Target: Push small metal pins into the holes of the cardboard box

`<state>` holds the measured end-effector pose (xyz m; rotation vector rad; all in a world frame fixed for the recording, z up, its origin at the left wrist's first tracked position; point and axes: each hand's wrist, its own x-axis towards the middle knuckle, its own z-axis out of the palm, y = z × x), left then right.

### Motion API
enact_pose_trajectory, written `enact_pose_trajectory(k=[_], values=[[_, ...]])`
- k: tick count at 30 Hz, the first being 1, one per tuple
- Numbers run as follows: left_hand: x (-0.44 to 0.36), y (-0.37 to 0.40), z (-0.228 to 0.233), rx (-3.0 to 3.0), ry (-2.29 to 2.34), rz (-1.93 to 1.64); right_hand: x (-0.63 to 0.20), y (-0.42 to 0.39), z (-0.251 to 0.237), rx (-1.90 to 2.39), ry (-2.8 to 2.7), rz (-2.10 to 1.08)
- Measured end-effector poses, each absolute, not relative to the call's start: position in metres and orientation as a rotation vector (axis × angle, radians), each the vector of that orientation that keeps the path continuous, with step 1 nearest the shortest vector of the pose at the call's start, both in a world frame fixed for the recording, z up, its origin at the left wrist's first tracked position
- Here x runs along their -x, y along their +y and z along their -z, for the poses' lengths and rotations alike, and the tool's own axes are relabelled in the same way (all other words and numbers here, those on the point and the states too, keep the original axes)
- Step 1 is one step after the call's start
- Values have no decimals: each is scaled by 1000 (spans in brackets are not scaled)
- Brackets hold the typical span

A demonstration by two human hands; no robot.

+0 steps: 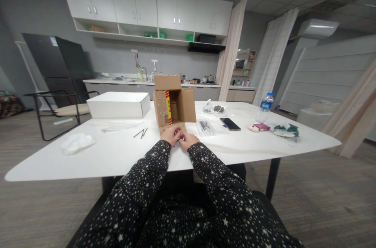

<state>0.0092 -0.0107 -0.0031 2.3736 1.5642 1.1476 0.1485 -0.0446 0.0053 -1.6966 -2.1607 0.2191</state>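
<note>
My left hand (171,135) and right hand (188,139) meet at the near table (123,154) edge, fingertips touching, pinched on something small I can't resolve. Open cardboard box (173,106) stands just beyond the knuckles, its front flap (173,127) lying flat toward me and touching the left hand's fingers. Left hand is nearer the box. Fingers curled nearly closed. Loose metal pins (141,133) lie left, apart from both hands.

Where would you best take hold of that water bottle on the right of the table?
Probably around the middle of the water bottle, below its blue cap. It stands upright on the white table, and its round body suits a sideways grip. Come from the near side, where the table is bare; a small pink box lies just in front, slightly left.
</note>
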Motion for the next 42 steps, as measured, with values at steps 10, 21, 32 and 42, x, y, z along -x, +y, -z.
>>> enact_pose_trajectory(k=[10, 21, 32, 42], values=[[-8, -9, 4, -2342, 1564, -1194, -148, -46, -8, 1713, -2163, -247], [-8, -10, 3, -2286, 1565, -1212, -148, -42, -3, 1708, -2169, -231], [-8, -10, 3, -2305, 1594, -1149, -148, -41, -3, 1703, -2160, -225], [-8, -11, 3, -2349, 1597, -1063, -149, -43, -4, 1684, -2165, -222]])
